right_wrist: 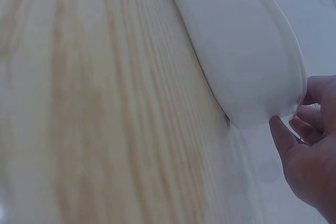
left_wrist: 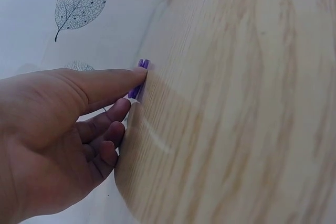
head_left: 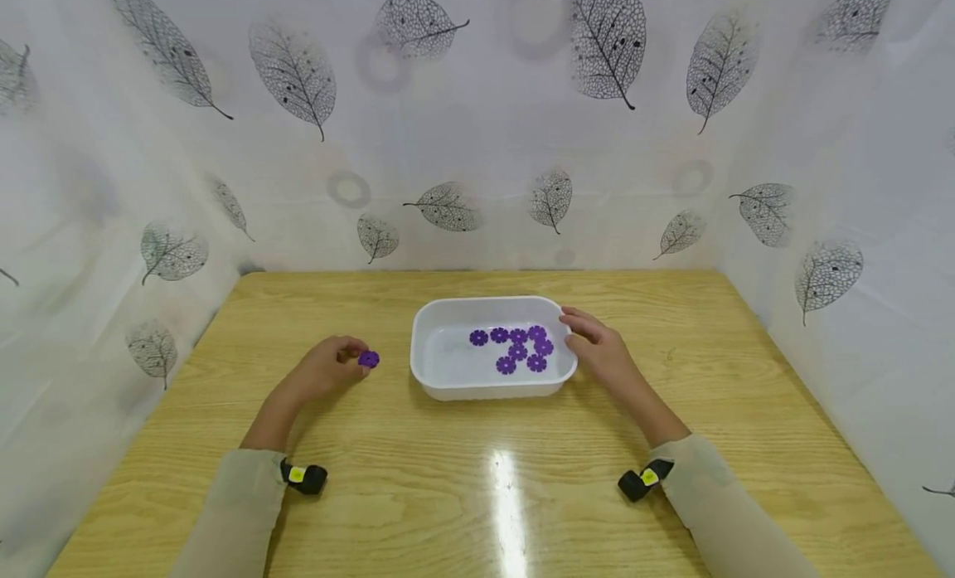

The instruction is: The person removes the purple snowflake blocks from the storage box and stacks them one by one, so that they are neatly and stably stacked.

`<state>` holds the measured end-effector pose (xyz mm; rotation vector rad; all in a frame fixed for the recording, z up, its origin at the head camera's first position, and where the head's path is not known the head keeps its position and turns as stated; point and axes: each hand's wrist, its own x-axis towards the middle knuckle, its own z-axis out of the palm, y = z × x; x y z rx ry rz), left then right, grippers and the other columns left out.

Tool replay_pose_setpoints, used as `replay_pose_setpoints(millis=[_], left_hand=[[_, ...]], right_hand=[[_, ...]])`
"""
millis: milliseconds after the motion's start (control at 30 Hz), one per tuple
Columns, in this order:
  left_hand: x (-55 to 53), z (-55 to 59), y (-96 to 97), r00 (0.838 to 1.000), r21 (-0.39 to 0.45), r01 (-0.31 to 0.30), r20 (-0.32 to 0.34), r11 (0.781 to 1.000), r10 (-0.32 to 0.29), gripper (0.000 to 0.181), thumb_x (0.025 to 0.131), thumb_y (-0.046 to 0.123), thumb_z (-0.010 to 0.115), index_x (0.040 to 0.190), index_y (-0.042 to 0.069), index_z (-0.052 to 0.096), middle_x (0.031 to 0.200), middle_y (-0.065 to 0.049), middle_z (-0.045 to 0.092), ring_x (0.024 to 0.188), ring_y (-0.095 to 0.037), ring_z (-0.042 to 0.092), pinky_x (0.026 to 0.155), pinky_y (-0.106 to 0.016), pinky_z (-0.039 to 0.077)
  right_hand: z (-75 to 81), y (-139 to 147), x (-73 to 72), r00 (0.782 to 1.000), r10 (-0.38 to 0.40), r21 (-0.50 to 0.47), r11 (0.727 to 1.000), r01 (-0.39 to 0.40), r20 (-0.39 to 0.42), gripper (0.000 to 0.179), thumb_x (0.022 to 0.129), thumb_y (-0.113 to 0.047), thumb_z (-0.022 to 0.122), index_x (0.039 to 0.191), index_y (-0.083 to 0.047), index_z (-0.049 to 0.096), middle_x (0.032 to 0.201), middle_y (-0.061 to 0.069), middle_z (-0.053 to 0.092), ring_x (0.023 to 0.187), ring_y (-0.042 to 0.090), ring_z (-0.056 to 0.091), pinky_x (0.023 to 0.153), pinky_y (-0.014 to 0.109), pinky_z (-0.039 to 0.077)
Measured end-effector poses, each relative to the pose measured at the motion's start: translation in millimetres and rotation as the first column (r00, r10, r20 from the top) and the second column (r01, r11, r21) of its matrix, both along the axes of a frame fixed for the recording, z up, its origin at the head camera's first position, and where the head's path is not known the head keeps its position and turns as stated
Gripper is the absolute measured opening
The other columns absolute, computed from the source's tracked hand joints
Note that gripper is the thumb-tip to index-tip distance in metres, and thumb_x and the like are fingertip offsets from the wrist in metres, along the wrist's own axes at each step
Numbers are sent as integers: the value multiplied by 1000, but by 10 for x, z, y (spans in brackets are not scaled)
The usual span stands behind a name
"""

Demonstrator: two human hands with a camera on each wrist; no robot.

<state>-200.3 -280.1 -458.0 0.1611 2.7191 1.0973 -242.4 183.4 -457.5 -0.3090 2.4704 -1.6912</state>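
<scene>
Left of the white plastic container (head_left: 455, 391), my left hand (head_left: 326, 369) pinches a purple flower-shaped disc (head_left: 369, 359) between thumb and fingertips, just above the tabletop. In the left wrist view the thumb covers part of this purple disc (left_wrist: 135, 92), which shows edge-on, and the other fingers are curled. At the container's right end, my right hand (head_left: 603, 352) holds the rim. The right wrist view has its thumb (right_wrist: 283, 132) against the outer wall of the container (right_wrist: 247, 51), with the other fingers around the far corner. Several purple flower discs (head_left: 518, 352) lie flat inside, mostly toward the right.
The container stands on a wood-grain table (head_left: 418, 478) near its back edge. A white curtain with leaf prints (head_left: 448, 130) encloses the back and both sides. Each wrist wears a black strap with a small camera (head_left: 306, 477).
</scene>
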Motion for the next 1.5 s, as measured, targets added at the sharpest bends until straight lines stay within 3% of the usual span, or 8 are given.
replay_pose_setpoints(millis=[1000,1500], left_hand=[[-5,-18,-37,1000,-6,17,4,1000,-17,38,98,17,65,130,-2,61,123,-19,63,107,-30,58,92,-45,48],[2,-4,-46,1000,-24,9,9,1000,-9,42,98,21,66,132,-3,60,128,-23,60,115,-37,56,98,-53,47]], right_hand=[[-12,3,-5,1000,-1,20,1000,2,-29,42,102,-23,57,143,-11,57,160,-3,40,151,25,31,121,45,30],[-22,4,-16,1000,-1,10,1000,1,-20,42,102,-23,58,142,-10,57,160,-3,41,152,25,30,121,45,30]])
